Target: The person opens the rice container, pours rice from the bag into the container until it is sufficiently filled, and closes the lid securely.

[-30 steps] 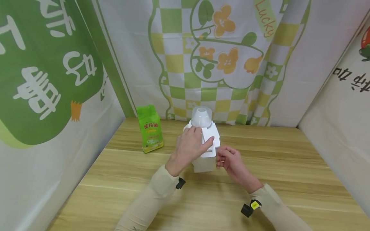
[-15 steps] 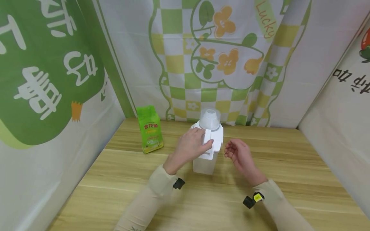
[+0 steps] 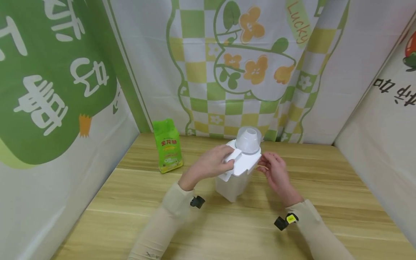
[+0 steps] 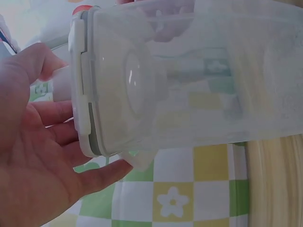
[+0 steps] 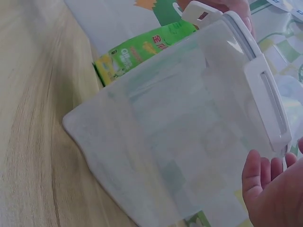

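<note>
A tall translucent storage container (image 3: 232,187) stands on the table, a corner toward me, with a white lid (image 3: 242,166). On the lid's back part sits a clear domed cap (image 3: 248,141). My left hand (image 3: 209,164) holds the raised bar on the lid between thumb and fingers; the left wrist view shows the hand (image 4: 45,151) around it. At the lid's right edge is my right hand (image 3: 276,175), fingers loosely bent; whether they touch it I cannot tell. A latch flap (image 5: 201,14) sticks out from the lid, while another latch (image 5: 270,106) lies along its side.
A green-and-yellow food bag (image 3: 169,148) stands upright to the left of the container. Behind the wooden table (image 3: 312,173) hangs a checkered curtain (image 3: 227,101), and printed cloth walls (image 3: 107,162) close off both sides.
Held by my left hand, the container has turned and its top has shifted right and slightly nearer. My right hand moved away from it to the right, then came to the lid's edge again.
</note>
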